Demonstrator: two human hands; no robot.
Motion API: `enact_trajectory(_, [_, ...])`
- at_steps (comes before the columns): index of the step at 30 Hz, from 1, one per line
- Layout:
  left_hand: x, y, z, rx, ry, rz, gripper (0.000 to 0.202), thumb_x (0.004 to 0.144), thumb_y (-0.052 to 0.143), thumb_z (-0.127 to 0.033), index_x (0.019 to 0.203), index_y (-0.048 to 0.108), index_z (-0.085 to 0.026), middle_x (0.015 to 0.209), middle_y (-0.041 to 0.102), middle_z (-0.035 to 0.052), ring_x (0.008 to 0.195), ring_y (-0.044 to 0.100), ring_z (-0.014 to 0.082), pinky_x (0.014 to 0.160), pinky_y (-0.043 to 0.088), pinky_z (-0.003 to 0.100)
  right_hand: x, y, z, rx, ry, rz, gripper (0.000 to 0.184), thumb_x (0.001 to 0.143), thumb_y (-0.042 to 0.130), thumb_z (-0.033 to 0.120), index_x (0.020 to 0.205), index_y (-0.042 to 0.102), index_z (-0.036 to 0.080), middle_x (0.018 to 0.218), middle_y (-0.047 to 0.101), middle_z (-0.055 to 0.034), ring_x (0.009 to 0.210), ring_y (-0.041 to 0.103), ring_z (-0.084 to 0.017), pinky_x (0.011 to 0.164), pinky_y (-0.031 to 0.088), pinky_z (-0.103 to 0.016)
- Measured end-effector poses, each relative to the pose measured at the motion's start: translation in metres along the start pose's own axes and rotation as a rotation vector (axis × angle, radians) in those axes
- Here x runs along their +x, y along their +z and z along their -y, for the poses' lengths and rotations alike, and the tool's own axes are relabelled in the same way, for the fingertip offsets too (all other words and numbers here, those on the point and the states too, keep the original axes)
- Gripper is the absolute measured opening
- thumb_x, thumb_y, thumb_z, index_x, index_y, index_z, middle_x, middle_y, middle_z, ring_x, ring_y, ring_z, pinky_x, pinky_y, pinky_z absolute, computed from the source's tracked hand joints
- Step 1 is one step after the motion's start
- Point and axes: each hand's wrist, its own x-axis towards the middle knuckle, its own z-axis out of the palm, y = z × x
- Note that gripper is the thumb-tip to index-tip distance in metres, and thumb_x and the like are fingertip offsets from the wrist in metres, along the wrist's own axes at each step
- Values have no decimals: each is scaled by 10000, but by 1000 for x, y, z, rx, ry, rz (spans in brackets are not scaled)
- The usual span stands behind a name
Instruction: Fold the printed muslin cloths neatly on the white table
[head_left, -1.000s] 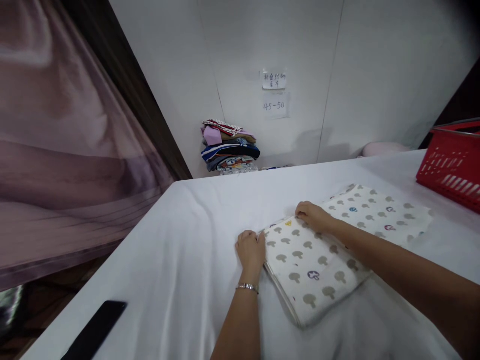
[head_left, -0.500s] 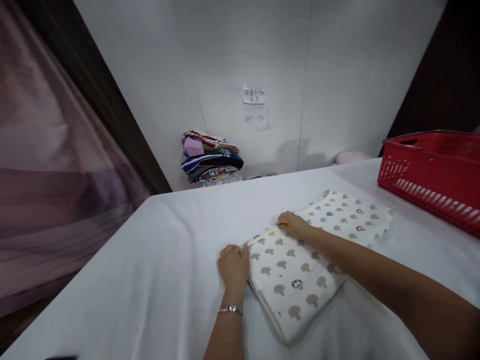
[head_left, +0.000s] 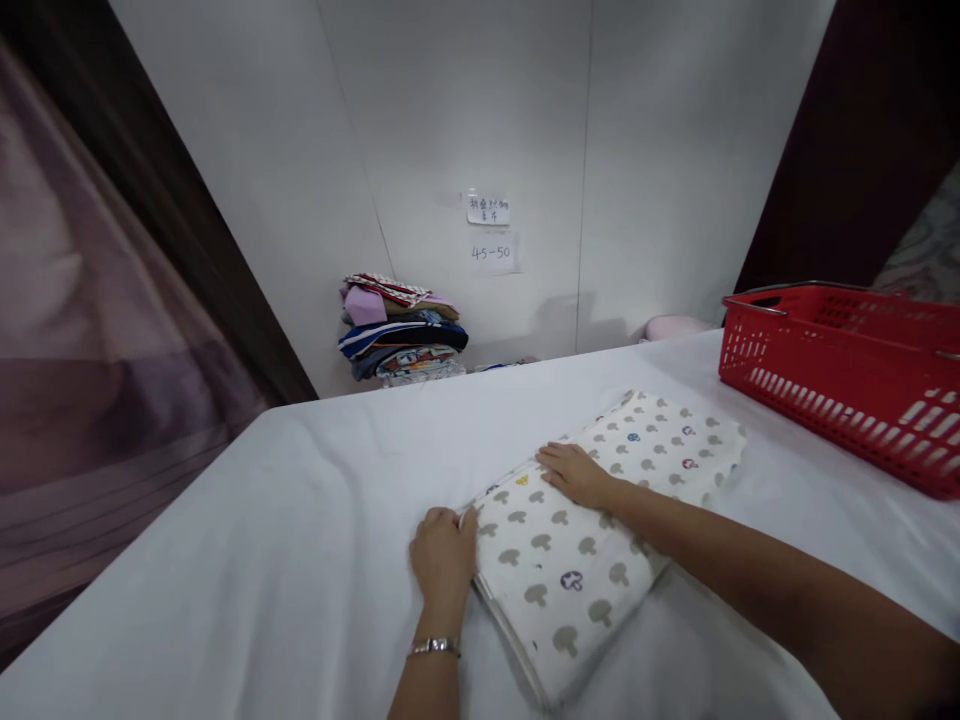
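Observation:
A folded white cloth (head_left: 551, 575) with grey mushroom prints and a few coloured ones lies slantwise on the white-covered table (head_left: 315, 560). At its left corner my left hand (head_left: 444, 555), with a silver bracelet on the wrist, is closed with the cloth's edge between thumb and fingers. My right hand (head_left: 576, 474) rests flat on top of the cloth near its far edge, the fingers stretched out. Beyond that hand the cloth runs on to the right in a longer strip. The right forearm crosses over the cloth and hides part of its near edge.
A red plastic basket (head_left: 840, 390) with metal handles stands at the table's right. Behind the far edge is a stack of folded fabrics (head_left: 401, 330), near a pink object (head_left: 675, 327). Paper signs (head_left: 491, 252) hang on the wall. A pinkish curtain (head_left: 112, 420) is at the left.
My right hand's fingers have gone from curled at the cloth's far edge to lying flat on it. My left hand keeps its hold. The whole view has shifted slightly.

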Motion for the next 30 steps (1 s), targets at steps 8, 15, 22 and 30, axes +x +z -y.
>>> enact_trajectory(8, [-2, 1, 1, -34, 20, -29, 369, 861, 388, -413, 617, 546, -186, 827, 597, 47, 811, 544, 198, 678, 373, 299, -1, -33, -68, 54, 85, -103, 408, 871, 395, 307, 1240, 555, 242, 1318, 514, -40, 1249, 421, -218, 1050, 334, -416])
enact_trajectory(15, [3, -7, -5, -183, -6, 38, 214, 832, 466, -358, 829, 630, -220, 1006, 605, 19, 935, 547, 188, 820, 398, 312, -16, -94, -160, -2, 167, -86, 287, 812, 449, 244, 978, 681, 220, 1079, 664, -78, 1035, 589, -254, 927, 441, -435])
enact_trajectory(22, [40, -7, -91, -72, 365, 110, 172, 855, 484, -280, 889, 630, -194, 963, 617, 35, 921, 544, 180, 843, 399, 320, -2, -99, -177, -61, 124, 172, 327, 837, 432, 302, 1049, 660, 203, 1097, 651, -87, 996, 588, -243, 893, 434, -380])
enact_trajectory(30, [69, 48, -156, 11, 585, 235, 178, 878, 464, -285, 907, 606, -182, 929, 575, 52, 897, 507, 199, 781, 408, 331, 8, -103, -191, -5, -25, 268, 281, 849, 421, 310, 975, 650, 206, 990, 626, -92, 933, 551, -231, 846, 421, -371])
